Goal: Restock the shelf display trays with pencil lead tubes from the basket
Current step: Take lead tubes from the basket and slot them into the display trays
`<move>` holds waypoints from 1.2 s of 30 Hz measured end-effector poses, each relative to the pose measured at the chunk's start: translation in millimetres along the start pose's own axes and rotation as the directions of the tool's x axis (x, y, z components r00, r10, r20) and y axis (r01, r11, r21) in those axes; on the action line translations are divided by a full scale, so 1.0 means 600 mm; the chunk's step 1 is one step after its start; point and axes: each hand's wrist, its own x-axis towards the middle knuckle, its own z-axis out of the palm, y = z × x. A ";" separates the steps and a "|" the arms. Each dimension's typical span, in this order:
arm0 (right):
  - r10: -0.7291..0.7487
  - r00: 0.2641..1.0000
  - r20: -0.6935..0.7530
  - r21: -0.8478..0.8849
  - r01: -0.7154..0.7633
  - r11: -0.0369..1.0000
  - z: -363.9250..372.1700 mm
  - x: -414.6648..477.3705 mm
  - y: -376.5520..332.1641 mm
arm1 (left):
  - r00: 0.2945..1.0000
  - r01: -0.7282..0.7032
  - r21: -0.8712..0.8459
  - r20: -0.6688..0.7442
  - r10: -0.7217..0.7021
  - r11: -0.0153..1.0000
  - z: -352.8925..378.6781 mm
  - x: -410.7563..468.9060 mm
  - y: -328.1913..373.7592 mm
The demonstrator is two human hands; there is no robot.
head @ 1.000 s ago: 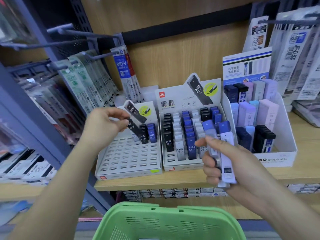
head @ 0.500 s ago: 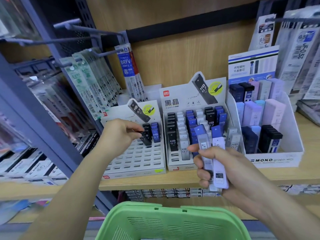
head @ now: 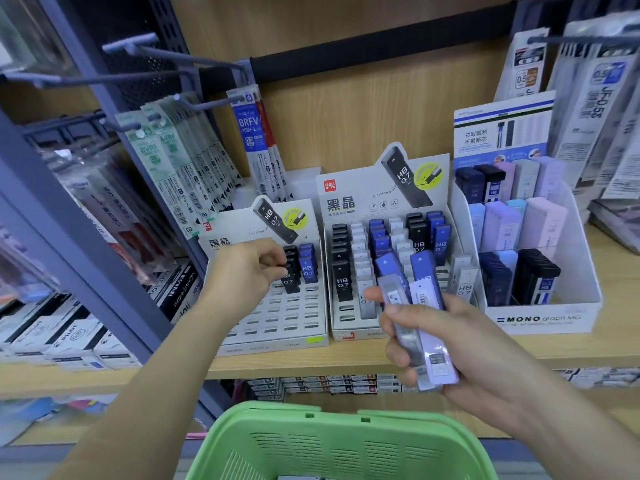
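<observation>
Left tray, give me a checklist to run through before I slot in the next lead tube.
1. Free slots in left tray: ok, most rows are empty.
2. Left hand grip on black tube: ok, fingers pinch its top.
3. Black tube fully seated in its slot: cannot tell, its foot is hard to make out.
4. Right hand hold on spare tubes: ok, fingers curl round the bundle.
5. Basket stock: cannot tell, its inside is out of view.
</observation>
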 end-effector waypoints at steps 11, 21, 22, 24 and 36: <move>-0.018 0.999 0.043 0.013 0.017 1.000 0.000 -0.008 -0.002 | 0.955 -0.010 -0.289 0.282 0.095 0.957 -0.035 -0.012 0.122; 0.006 0.997 0.071 -0.118 0.002 0.993 -0.007 -0.008 0.001 | 0.917 0.075 -0.514 0.373 0.144 0.854 -0.023 -0.030 0.169; 0.008 0.998 0.065 -0.144 0.001 0.990 -0.009 -0.008 -0.002 | 0.941 0.075 -0.544 0.317 0.122 0.836 -0.029 -0.027 0.166; 0.016 1.000 0.022 -0.180 -0.012 0.984 -0.019 -0.006 -0.008 | 0.984 0.053 -0.602 0.167 0.060 0.797 -0.045 -0.018 0.158; -0.159 0.972 -0.174 0.212 0.194 0.958 -0.071 0.000 -0.061 | 0.980 -0.099 -0.485 0.106 0.171 0.869 -0.025 -0.029 0.181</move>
